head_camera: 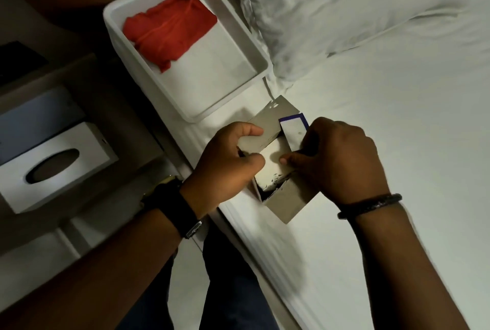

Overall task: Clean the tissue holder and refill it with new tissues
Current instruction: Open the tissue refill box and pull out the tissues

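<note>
White bedding fills the scene, and the bed [384,130] is your anchor for everything. Nearest you, at the bed's near-left edge, sits the cardboard tissue box [287,202], its flaps torn open. Your left hand [228,168], watch [180,210] strapped on the wrist, is clamped onto the box's left flap, thumb and fingers pinching the cardboard. Your right hand [336,160], dark bracelet [370,205] at the wrist, grips the box's right side, with the fingertips on the white tissues [270,162] showing in the opening. A flap with a blue border [293,128] stands up between your two hands.

Off the bed to the left, on the dark bedside table [124,128], rests the white lid with the oval slot [53,168], lying flat and well apart from the box.

Further up the bed's left edge, just beyond the box, stands the open white tissue holder [254,48], with a red cloth [169,27] bunched in its far end. Beyond that, at the head of the bed, lies a white pillow [344,3].
</note>
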Motion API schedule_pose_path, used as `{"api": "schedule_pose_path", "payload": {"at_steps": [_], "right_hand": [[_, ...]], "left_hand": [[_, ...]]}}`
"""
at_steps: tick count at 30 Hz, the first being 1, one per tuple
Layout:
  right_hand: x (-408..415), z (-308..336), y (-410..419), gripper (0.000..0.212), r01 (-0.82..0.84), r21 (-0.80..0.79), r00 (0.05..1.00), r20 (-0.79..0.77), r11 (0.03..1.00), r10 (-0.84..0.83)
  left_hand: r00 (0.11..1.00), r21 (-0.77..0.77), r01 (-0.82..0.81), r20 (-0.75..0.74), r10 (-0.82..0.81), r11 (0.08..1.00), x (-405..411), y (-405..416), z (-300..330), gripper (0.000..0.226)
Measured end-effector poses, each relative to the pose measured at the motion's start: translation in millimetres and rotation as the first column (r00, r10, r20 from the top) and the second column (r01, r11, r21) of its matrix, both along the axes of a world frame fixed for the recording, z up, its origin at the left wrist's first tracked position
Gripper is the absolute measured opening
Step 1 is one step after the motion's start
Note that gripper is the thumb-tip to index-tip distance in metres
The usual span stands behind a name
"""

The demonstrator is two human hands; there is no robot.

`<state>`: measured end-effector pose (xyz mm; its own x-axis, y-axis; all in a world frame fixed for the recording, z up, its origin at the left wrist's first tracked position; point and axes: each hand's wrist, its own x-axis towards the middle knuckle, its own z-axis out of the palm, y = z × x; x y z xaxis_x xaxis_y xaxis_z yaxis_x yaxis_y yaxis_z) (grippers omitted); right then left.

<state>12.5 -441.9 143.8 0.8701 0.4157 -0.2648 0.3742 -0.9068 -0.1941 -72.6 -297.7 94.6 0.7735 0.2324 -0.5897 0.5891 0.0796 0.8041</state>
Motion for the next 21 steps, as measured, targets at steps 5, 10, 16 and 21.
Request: {"api": "schedule_pose_path", "payload": {"at_steps": [5,10,16,21], "right_hand": [[-4,-16,6,0.022,-0.003,0.115,0.994,0.106,0.993,-0.009],[-1,-15,5,0.009,0.110,0.378,0.964,0.184,0.919,-0.191],[-1,-19,-7,0.009,0.315,0.659,0.907,0.001,0.683,-0.420],[1,-33,-18,0.012,0.356,0.613,0.879,0.036,0.705,-0.475]], "left_hand": [[0.989,0.067,-0.007,0.146,-0.002,0.998,-12,7,-2,0.054],[0.971,0.236,-0.066,0.239,0.008,0.970,-6,19,-2,0.054],[0.928,0.473,-0.003,0.329,-0.174,0.881,8,46,2,0.058],[0.910,0.510,0.258,0.157,-0.383,0.821,13,36,-12,0.115]]}}
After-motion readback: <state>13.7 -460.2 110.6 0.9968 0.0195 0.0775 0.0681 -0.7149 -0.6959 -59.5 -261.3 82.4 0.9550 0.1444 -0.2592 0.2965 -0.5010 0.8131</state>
